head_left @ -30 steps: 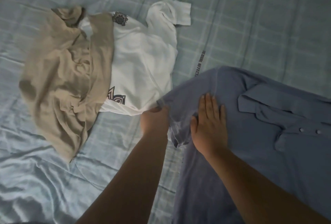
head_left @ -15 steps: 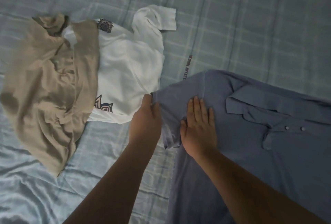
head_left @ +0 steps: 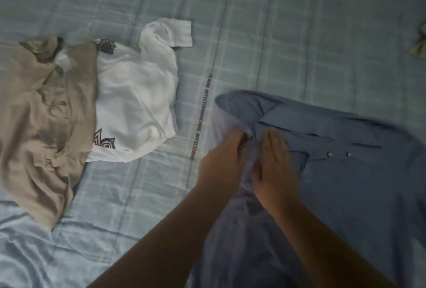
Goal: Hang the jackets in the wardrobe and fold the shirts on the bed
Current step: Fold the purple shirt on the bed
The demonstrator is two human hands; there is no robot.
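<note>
Blue shirt (head_left: pixel 345 184), sleeve in left fingers (head_left: pixel 237 140), right fingers (head_left: pixel 276 147) flat; sheet (head_left: pixel 299 34) lettering "AFFECTION".

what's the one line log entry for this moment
fold blue shirt | left hand grips sleeve | right hand flat on it | on bed

— What do we see of the person's own body?
— We see two forearms, bare to the frame's lower edge, with no sleeve showing.
— And the hands?
— We find the left hand (head_left: pixel 221 161) and right hand (head_left: pixel 272 163) bare too, somewhat blurred.
</note>
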